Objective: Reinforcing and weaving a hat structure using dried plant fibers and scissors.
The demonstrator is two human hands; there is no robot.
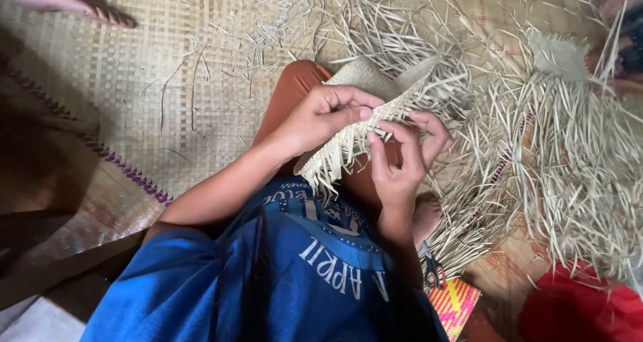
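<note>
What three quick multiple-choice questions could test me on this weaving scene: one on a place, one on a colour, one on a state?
1. Where do the scissors lie?
A. by the right forearm
B. on the far mat
C. in a hand

2. What colour is the shirt?
A. red
B. blue
C. white

3. How is the woven straw piece held?
A. left hand only
B. lying untouched
C. both hands

Answers: 1 A, they sit beside the forearm; 2 B, plainly blue; 3 C, left hand and right hand both pinch its fringed edge.

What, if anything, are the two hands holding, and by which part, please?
Both hold a half-woven straw piece: left hand and right hand grip its fringed edge.
</note>
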